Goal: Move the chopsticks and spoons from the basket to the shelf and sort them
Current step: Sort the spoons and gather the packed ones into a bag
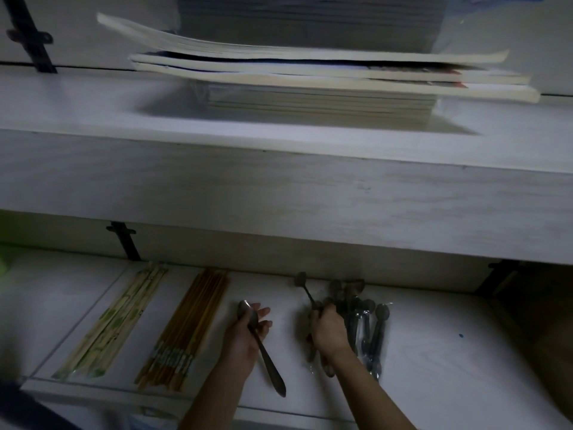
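On the white lower shelf [434, 367] lie two rows of chopsticks: pale wrapped chopsticks [114, 324] at the left and brown wooden chopsticks [189, 327] beside them. My left hand [245, 333] holds a large metal spoon [263, 349], bowl up and handle pointing toward me. My right hand [328, 333] rests on a pile of dark spoons [362, 311], some in clear wrappers, and grips a small spoon [305, 288] that sticks up out of the fist. No basket is in view.
A thick white upper shelf [279, 187] overhangs the lower one and carries a stack of books and magazines [310, 79]. Black brackets [125, 242] hold the shelves to the wall. The scene is dim.
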Demonstrator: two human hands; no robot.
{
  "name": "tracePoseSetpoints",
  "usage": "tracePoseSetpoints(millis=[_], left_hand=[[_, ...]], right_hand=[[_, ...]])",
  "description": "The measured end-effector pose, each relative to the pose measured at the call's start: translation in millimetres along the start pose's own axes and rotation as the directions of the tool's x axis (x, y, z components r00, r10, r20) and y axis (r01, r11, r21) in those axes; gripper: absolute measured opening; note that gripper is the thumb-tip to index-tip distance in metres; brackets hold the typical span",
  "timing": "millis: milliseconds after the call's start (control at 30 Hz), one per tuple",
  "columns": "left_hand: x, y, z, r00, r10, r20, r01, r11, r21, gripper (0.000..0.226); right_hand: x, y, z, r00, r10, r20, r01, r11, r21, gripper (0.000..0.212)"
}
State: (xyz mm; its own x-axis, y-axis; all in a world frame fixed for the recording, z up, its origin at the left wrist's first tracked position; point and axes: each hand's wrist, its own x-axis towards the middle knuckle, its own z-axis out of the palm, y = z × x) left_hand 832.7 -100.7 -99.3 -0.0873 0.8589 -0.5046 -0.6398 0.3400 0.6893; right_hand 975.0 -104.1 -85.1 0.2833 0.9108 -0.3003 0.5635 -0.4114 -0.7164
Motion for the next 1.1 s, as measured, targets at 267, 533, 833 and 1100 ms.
tracePoseSetpoints(millis=[267,533,833,1100], left_hand=[[-1.4,-6.3,15.2,0.994,-0.109,-0.016,0.106,0.986,-0.126,0.022],[-2.4,-12.1,27.4,0.981,-0.190,-0.031,0.180,0.961,-0.209,0.039],[-4.0,-13.6,32.7,0.988,-0.149,-0.047,0.129,0.949,-0.286,0.029],[-7.5,-15.5,31.8,0.988,-0.151,0.037,0.155,0.950,-0.272,0.030]], right_hand=[[-58.3,8.6,-2.8,0.911,-0.413,-0.004,0.391,0.865,-0.315,0.038],[-70.1,13.5,13.0,0.881,-0.472,-0.014,0.369,0.707,-0.603,0.026],[-68.1,20.8,15.7,0.806,-0.584,-0.101,0.374,0.634,-0.677,0.031],[-59.9,24.6,17.4,0.781,-0.619,-0.076,0.421,0.613,-0.669,0.034]])
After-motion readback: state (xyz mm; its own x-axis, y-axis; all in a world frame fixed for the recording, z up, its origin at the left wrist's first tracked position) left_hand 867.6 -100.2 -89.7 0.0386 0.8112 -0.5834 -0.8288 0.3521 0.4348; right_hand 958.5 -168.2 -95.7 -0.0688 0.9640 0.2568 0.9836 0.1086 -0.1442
